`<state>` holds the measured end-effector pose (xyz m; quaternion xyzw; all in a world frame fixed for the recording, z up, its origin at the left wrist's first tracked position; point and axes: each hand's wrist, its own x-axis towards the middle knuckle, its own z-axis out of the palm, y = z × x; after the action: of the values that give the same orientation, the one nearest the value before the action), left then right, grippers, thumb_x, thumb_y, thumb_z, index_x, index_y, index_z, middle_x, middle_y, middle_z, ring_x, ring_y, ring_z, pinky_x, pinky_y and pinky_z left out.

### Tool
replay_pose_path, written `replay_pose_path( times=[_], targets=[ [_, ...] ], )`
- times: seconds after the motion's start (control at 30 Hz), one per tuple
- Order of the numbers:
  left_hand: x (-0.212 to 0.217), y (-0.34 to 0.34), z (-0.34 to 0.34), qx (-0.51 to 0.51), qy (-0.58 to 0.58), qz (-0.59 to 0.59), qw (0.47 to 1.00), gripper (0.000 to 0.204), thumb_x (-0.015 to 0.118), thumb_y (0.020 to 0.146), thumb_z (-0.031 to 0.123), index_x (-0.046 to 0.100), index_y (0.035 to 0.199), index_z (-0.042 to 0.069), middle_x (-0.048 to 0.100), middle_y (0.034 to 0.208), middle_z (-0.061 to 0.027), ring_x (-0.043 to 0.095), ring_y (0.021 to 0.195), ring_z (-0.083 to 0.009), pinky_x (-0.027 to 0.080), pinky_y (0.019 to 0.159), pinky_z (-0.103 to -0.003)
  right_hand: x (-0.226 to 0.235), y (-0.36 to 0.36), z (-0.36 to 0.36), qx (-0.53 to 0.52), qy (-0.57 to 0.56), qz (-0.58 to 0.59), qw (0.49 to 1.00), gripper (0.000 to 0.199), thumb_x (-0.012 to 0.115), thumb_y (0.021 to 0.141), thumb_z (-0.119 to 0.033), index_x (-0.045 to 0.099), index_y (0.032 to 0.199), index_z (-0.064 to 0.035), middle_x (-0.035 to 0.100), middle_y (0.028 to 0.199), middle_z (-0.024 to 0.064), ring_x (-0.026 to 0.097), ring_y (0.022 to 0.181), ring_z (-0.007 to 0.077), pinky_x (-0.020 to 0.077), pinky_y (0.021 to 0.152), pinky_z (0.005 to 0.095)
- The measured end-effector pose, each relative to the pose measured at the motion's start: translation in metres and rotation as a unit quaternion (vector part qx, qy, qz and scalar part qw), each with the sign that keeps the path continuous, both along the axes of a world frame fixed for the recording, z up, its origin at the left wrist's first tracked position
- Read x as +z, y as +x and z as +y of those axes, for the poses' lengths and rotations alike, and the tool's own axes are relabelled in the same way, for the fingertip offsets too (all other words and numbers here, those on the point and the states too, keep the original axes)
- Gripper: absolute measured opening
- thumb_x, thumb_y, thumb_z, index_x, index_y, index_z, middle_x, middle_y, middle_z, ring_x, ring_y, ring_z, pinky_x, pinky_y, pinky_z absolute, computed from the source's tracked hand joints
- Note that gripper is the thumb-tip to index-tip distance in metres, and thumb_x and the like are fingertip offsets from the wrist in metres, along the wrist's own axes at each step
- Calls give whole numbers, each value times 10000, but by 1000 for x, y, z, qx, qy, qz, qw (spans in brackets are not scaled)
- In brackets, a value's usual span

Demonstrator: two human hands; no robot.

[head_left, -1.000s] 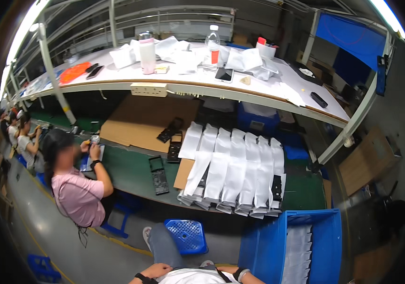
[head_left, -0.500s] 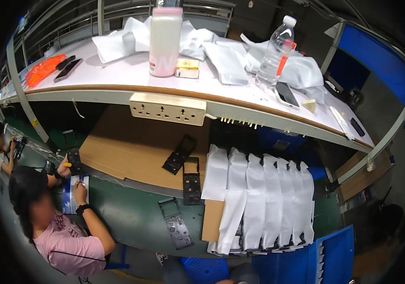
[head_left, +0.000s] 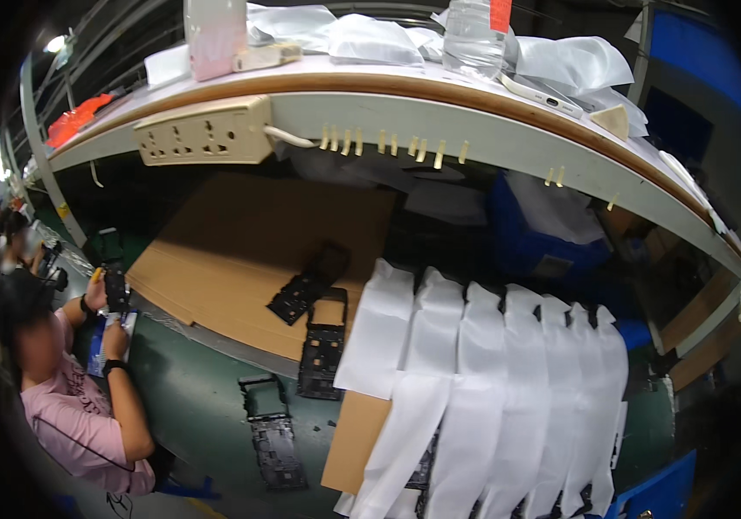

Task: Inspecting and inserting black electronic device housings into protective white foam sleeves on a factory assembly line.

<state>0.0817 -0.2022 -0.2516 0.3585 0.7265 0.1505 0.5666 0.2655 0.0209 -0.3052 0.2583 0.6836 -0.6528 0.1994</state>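
Note:
Neither of my hands shows at this moment. On the green work surface in front of me lies a black phone-like frame part, its open end pointing away. Another black frame rests at the edge of a brown cardboard sheet. A third one lies tilted on the cardboard. To the right stands a row of parts wrapped in white foam sheets, with dark pieces peeking out at the lower edge. A piece of cardboard sticks out at its left side.
At the left a co-worker in a pink shirt holds a black frame. Overhead runs a shelf edge with a power strip, a clear bottle and a phone. A blue bin stands behind the row.
My view has come closer and swung, so the shelf sits higher and the wrapped row looks larger. The blue stool at the bottom has left the view. The co-worker's hands have shifted slightly.

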Motion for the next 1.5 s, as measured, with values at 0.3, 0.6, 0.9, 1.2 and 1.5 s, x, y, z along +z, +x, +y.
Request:
replay_pose_path(
  times=[0.3,0.6,0.9,1.2,1.5],
  targets=[
    [-28,-6,16,-44,60,72,995,207,537,907,185,654,966,25,667,870,-113,619,830,-221,477,737,-350,-10,15,21,-32,-5,40,999,344,521,920,-312,532,1170,-77,586,1036,83,573,955,199,445,877,316],
    [114,-14,43,-59,242,-146,957,243,502,937,206,627,1047,29,658,912,-117,631,852,-246,486,766,-358,7,39,8,-92,-14,59,994,357,533,917,-304,509,1194,-82,560,1086,94,558,986,209,435,893,316],
    [224,-68,112,70,342,129,928,179,536,909,91,556,1059,-4,596,911,-67,577,842,-150,456,792,-288,30,68,12,-111,-7,129,985,374,546,914,-296,486,1218,-86,535,1135,105,544,1018,219,425,908,317],
    [176,-140,290,14,253,514,819,583,512,889,474,449,1298,62,522,1096,-306,549,989,-444,472,826,-465,49,5,16,-30,-68,164,984,397,558,911,-288,463,1242,-91,510,1184,116,530,1050,229,416,923,317],
    [165,-129,332,147,285,385,865,1037,725,677,396,110,1454,91,437,1177,-335,513,1065,-464,468,876,-451,35,-2,7,42,-72,178,980,423,571,909,-280,441,1266,-95,485,1234,127,516,1081,239,406,938,318]
  ],
)
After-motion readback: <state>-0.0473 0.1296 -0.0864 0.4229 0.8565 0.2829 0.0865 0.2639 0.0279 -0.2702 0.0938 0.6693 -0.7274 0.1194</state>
